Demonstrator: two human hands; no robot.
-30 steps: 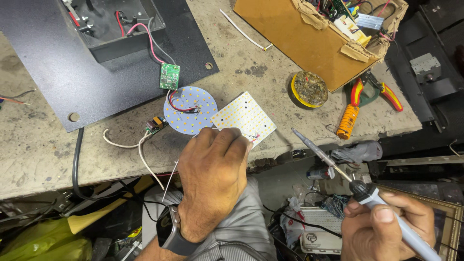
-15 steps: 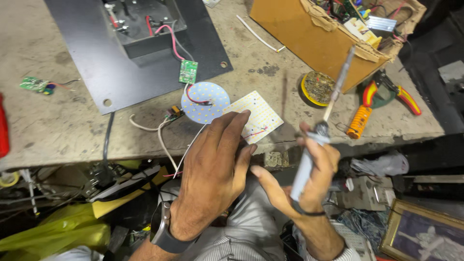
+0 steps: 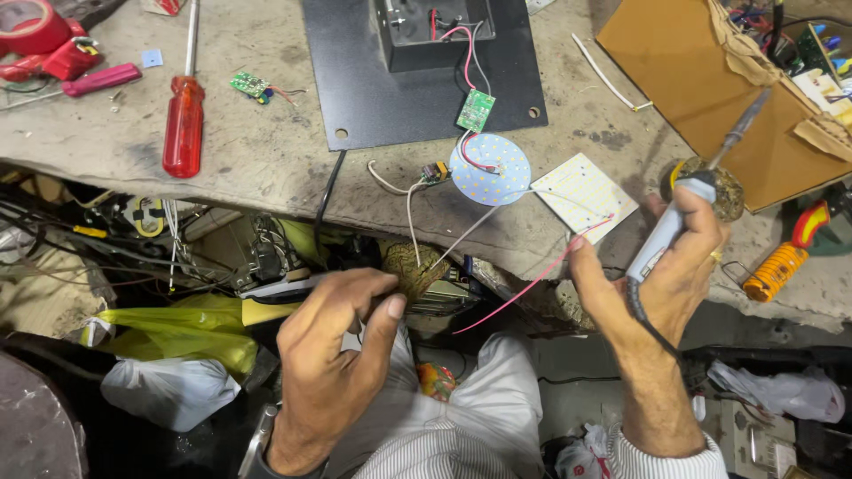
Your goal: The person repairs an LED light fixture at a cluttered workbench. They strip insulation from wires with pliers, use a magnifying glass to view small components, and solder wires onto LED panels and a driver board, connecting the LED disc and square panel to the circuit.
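Viewpoint: a head camera looks down over a worn grey workbench [image 3: 266, 168] to the person's lap.

Right hand: the right hand [image 3: 666, 275], at centre right, is closed around a soldering iron [image 3: 679, 217], tip pointing up and right toward a round tin [image 3: 723, 191] just beyond it. A thin red wire [image 3: 532, 284] runs near the thumb; whether the thumb pins it cannot be told.

Left hand: the left hand [image 3: 337, 355], at lower centre below the bench edge, has its fingers curled and thumb extended. It appears to pinch something small, perhaps a thin wire, but that cannot be told.

Work pieces: a round white LED disc [image 3: 490, 168] lies at centre, wired to a small green circuit board [image 3: 476, 110] above it. A square white LED panel [image 3: 584, 195] sits just right of the disc.

Step in hand: likely preparing the panel's wires for soldering.

Next move calls for: judging by the layout, steadying a wire end against a pad and bringing the iron tip down.

Surroundings: a red screwdriver [image 3: 184, 115] at upper left, a black metal plate [image 3: 417, 80] at top centre.
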